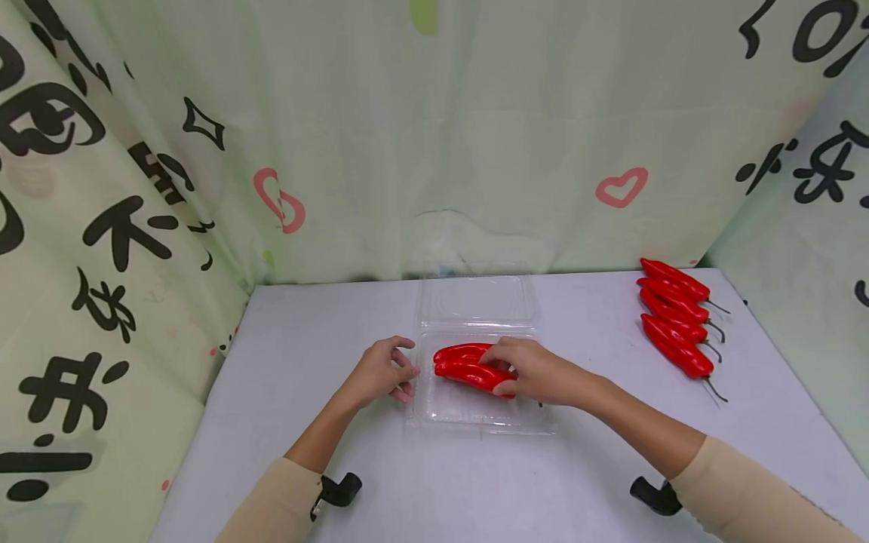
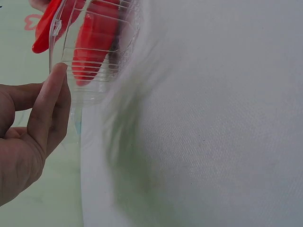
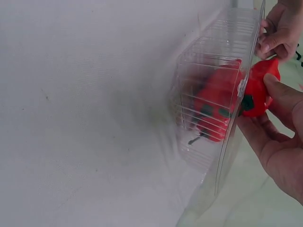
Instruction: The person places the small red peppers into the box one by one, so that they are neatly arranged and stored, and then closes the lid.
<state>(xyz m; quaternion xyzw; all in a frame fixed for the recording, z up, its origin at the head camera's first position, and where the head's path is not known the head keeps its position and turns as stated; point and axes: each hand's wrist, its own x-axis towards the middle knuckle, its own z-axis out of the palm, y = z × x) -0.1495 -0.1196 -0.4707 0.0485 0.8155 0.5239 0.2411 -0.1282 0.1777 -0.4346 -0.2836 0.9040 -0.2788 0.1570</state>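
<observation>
On the white table (image 1: 326,339): clear container (image 1: 451,407); four red peppers (image 1: 672,316).

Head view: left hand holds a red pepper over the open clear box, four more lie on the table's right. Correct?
Wrong hand: the right hand holds that red pepper over the open clear box, as the right wrist view shows. The rest stands.
</observation>
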